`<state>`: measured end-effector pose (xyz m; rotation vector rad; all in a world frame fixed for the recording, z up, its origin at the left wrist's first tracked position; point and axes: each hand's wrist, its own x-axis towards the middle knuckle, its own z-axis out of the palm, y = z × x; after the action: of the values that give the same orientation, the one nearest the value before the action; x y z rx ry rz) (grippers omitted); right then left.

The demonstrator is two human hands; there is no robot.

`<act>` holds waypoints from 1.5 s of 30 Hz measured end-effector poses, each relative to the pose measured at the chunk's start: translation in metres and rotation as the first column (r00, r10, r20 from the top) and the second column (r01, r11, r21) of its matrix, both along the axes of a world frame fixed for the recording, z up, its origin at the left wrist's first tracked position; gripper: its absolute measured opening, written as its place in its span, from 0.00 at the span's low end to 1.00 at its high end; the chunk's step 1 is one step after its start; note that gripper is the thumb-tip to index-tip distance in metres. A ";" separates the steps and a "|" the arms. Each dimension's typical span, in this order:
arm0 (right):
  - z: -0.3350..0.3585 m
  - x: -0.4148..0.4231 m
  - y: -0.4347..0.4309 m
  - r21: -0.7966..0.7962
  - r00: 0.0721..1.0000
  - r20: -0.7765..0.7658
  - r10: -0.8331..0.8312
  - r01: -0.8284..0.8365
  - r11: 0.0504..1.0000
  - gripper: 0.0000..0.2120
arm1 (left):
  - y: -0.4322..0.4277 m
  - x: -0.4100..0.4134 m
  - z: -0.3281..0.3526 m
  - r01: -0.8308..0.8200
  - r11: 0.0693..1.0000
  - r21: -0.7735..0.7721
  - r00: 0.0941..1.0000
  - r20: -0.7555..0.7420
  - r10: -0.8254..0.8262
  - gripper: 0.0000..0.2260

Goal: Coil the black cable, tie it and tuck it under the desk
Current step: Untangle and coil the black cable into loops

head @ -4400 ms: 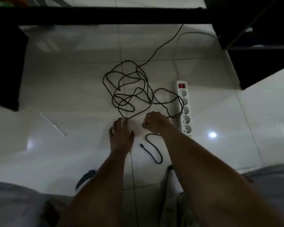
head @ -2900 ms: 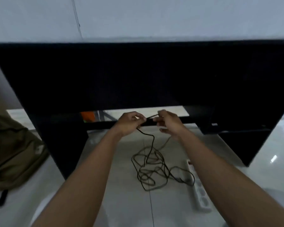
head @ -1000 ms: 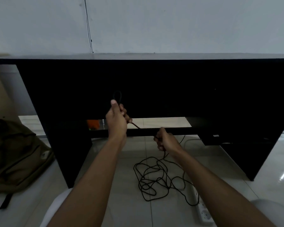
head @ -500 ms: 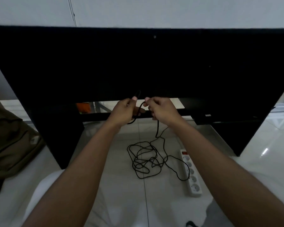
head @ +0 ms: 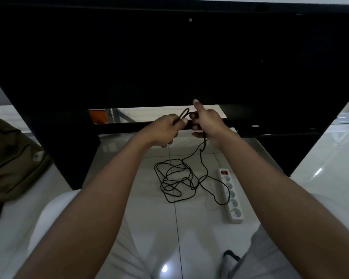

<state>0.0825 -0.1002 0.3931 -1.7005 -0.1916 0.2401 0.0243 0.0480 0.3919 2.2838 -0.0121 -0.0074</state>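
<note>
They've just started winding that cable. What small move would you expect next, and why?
Probably the right hand draws up more cable and lays another loop into the left hand. Only one small loop shows pinched in the left hand, and most of the cable lies tangled on the floor beside the power strip.

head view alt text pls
Two bare hands, left hand and right hand, hold a small loop of black cable before a black desk; the rest lies tangled on the tiled floor beside a white power strip.
</note>
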 end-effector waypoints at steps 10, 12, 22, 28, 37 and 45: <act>0.007 -0.001 0.000 0.414 0.962 -0.190 0.197 -0.103 0.904 0.15 | 0.026 0.017 -0.007 -0.452 0.883 0.122 0.870 0.277 0.407 0.22; 0.008 -0.005 0.003 0.419 0.954 -0.139 0.266 -0.186 0.889 0.12 | 0.025 0.017 -0.007 -0.437 0.899 0.019 0.872 0.252 0.419 0.21; -0.002 -0.009 0.013 0.394 0.963 -0.005 0.270 -0.246 0.886 0.15 | 0.006 0.010 -0.002 -0.248 0.919 -0.308 0.926 0.203 0.318 0.18; -0.007 -0.013 0.021 0.292 0.978 0.074 0.196 -0.209 0.933 0.09 | 0.003 0.008 -0.003 -0.256 0.922 -0.292 0.923 0.211 0.323 0.19; -0.015 -0.014 0.022 0.370 0.987 -0.034 0.155 -0.132 0.920 0.04 | -0.002 0.005 -0.006 -0.112 0.992 -0.057 0.951 0.284 0.124 0.18; -0.017 -0.019 0.023 0.341 0.995 0.098 -0.018 -0.016 0.940 0.08 | -0.003 0.007 -0.003 -0.090 0.959 -0.269 0.987 0.107 0.123 0.22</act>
<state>0.0639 -0.0772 0.3758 -1.3672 -0.2897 0.1119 0.0311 0.0455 0.3893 2.0128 0.0434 0.1816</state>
